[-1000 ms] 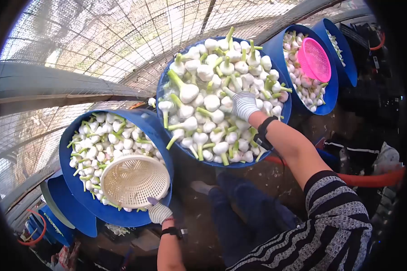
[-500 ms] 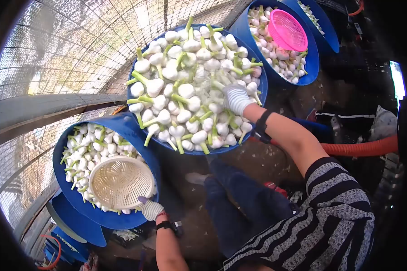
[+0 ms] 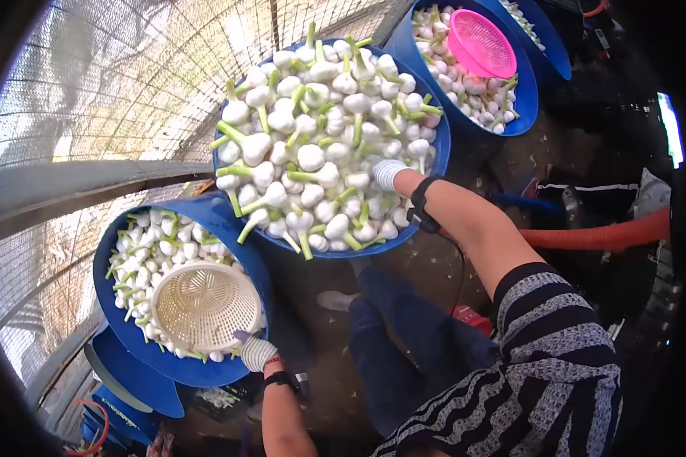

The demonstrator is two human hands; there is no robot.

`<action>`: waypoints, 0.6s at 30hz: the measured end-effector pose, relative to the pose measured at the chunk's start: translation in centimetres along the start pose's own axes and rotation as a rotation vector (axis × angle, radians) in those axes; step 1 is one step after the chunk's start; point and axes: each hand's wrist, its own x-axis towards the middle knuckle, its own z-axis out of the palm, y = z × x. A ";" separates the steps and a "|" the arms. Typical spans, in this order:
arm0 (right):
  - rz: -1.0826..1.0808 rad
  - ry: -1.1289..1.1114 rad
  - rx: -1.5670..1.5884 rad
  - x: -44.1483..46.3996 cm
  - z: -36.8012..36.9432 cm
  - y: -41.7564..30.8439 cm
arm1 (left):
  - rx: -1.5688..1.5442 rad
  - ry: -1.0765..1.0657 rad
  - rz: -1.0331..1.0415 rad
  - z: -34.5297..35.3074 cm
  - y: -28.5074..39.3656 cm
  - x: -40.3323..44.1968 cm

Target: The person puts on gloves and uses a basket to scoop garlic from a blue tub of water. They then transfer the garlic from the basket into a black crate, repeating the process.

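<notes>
My left hand point(image 3: 258, 353), in a striped glove, grips the rim of a cream plastic basket point(image 3: 206, 306), its thumb over the edge. The basket holds nothing and rests on garlic bulbs point(image 3: 139, 266) in a blue tub point(image 3: 229, 371). My right hand point(image 3: 389, 174), in a similar glove, reaches in among the garlic bulbs point(image 3: 310, 158) heaped in a larger blue tub point(image 3: 423, 232). Its fingers are blurred and partly hidden by the bulbs, so their hold does not show. The bulbs are white with short green stems.
At the upper right, a pink basket point(image 3: 481, 43) sits on garlic in another blue tub point(image 3: 527, 99). Wire mesh point(image 3: 122, 91) runs along the left side. An orange-red hose point(image 3: 602, 238) lies to the right. More blue containers point(image 3: 133, 373) stand at the lower left.
My right hand has moved slightly left and deeper among the bulbs, which have shifted around it. My left hand keeps its hold on the cream basket.
</notes>
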 end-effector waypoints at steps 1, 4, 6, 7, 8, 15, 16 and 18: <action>-0.024 0.071 0.027 -2.6 -2.9 -0.5 | 0.011 -0.015 0.069 -0.2 0.0 0.0; 0.119 0.228 0.140 -4.7 -9.9 0.9 | -0.002 0.015 0.096 -0.7 0.5 -0.7; 0.175 0.605 0.381 -4.9 -14.1 1.5 | -0.009 -0.026 0.062 -0.5 0.2 -0.3; 0.135 0.800 0.485 -1.8 -14.8 3.0 | -0.079 -0.007 0.077 0.0 0.0 0.0; 0.092 0.992 0.591 1.8 -15.5 4.5 | -0.147 0.013 0.091 0.5 -0.3 0.4; 0.227 0.734 0.438 5.9 -12.6 0.4 | -0.206 -0.065 0.078 1.9 -2.5 2.2; 0.218 0.735 0.382 4.8 -11.9 -0.1 | -0.231 -0.041 0.096 1.4 -1.6 1.5; 0.309 0.670 0.284 3.2 -12.3 -1.1 | -0.443 -0.067 0.087 1.6 -1.5 1.4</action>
